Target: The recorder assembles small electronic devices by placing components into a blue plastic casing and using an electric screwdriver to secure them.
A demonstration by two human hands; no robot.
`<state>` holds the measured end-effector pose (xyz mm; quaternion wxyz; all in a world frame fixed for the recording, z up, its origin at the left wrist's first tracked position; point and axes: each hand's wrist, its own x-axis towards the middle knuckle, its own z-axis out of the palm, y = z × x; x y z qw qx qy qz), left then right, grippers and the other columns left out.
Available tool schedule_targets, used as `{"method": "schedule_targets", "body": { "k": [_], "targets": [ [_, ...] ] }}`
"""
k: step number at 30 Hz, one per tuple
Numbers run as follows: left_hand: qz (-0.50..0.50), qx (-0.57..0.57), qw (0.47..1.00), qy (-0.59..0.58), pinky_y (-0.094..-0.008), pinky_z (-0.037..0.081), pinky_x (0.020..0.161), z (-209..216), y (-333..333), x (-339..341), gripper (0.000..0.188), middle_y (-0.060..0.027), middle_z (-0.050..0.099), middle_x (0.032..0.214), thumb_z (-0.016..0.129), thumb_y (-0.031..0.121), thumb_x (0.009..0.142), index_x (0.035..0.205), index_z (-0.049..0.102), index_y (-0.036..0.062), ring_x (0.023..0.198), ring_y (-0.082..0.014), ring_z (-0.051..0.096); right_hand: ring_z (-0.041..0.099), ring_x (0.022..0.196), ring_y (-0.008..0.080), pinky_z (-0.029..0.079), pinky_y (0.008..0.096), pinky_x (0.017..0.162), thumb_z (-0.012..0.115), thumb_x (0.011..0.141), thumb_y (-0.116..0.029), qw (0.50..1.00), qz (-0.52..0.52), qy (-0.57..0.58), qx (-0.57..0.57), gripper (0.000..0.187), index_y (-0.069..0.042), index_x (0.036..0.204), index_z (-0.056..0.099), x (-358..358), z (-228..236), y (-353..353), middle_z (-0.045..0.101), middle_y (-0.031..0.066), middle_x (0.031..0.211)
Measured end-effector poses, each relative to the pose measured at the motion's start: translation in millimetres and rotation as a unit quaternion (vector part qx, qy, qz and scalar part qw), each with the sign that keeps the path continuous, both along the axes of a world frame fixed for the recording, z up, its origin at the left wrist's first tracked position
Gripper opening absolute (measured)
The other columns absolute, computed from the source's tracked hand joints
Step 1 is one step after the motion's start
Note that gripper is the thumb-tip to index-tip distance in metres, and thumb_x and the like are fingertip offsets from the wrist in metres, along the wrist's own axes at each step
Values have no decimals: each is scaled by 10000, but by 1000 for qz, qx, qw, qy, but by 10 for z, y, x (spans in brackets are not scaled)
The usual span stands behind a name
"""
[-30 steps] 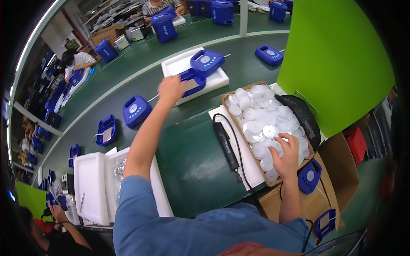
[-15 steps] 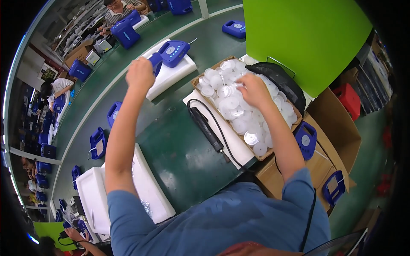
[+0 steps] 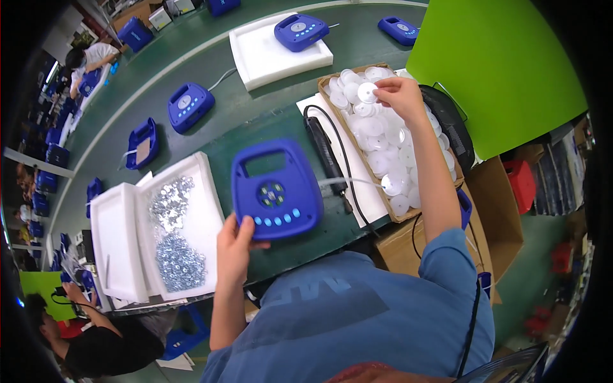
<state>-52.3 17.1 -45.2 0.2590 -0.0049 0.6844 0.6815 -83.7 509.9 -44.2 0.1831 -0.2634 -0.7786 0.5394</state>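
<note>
My left hand (image 3: 235, 252) grips the lower left corner of a blue plastic housing (image 3: 300, 185), thumb on its front. This housing has a handle at its top, a row of several light-blue buttons, and a round recess in the middle showing small parts inside. A pale cable runs off its right side. My right hand (image 3: 403, 99) pinches a thin white disc (image 3: 367, 93) at its edge. The disc is just above a cardboard box (image 3: 325, 89) heaped with translucent white discs (image 3: 375, 150).
A black electric screwdriver (image 3: 324, 148) lies on a white strip left of the box. Small metal parts (image 3: 181, 262) fill a white foam tray (image 3: 209, 210). Blue housings (image 3: 190, 107) stand along the far bench, one on white foam (image 3: 255, 54). A green panel (image 3: 498, 76) rises at right.
My left hand has come back from the far foam toward me, bringing the blue housing. My right hand has drawn a disc from the heap. The view has shifted.
</note>
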Motion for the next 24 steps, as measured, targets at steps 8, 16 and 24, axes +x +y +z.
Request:
{"method": "schedule_targets", "body": {
  "k": [8,16,24],
  "targets": [
    [51,-187,979,64,-332,623,597,-409,-142,634,494,-185,602,1072,702,292,1107,1393,633,-105,824,-273,761,780,919,165,669,286,819,761,952,108,958,205,90,-179,409,46,1355,738,609,265,-1676,738,68,1054],
    [35,-420,837,348,-440,580,632,-338,-73,776,512,-215,605,1042,812,269,1003,1340,655,-84,793,-398,703,790,1144,329,660,428,919,730,871,152,912,338,172,159,193,-10,973,758,782,-181,-2633,817,133,1035],
    [-7,-293,787,542,-395,532,628,-396,-22,684,397,-126,597,1006,885,161,864,1213,780,5,783,-281,654,755,1253,350,609,490,972,758,782,47,782,454,207,373,151,-38,905,745,696,-245,-2568,835,66,1104]
  ]
}}
